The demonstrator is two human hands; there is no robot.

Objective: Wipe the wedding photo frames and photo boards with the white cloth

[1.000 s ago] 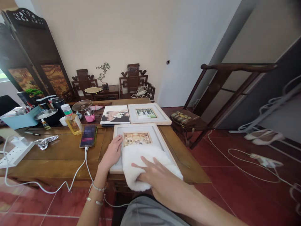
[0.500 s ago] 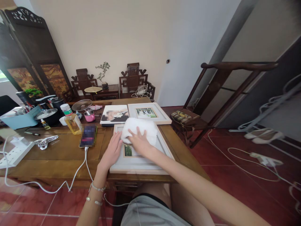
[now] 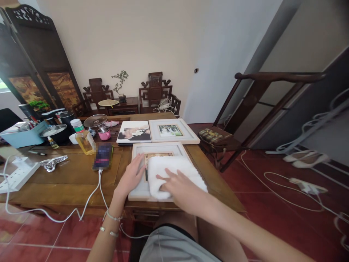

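A picture frame (image 3: pixel 136 189) with a pale wooden border lies flat at the table's near edge. Its inner picture is partly covered by a folded white fluffy towel (image 3: pixel 177 171). My right hand (image 3: pixel 177 187) presses on the towel over the lower right of the frame, index and middle fingers spread on top and the thumb side tucked into a fold. Flat against the frame's left side rests my left hand (image 3: pixel 133 171), fingers extended and holding nothing. Just behind are a second framed picture (image 3: pixel 174 131) and a white-edged photo panel (image 3: pixel 133 131).
Left on the wooden table (image 3: pixel 109 185) are a phone (image 3: pixel 103 156) with white cables, a bottle of yellow liquid (image 3: pixel 84 138), a pink cup (image 3: pixel 104 133), a clear hair claw (image 3: pixel 53 163) and a power strip (image 3: pixel 16 176). A dark chair (image 3: pixel 245 109) holding a plaid bag stands right.
My right hand has slid the towel from the frame's upper part down toward its lower right, uncovering the top border. My left hand stays almost in place on the left side.
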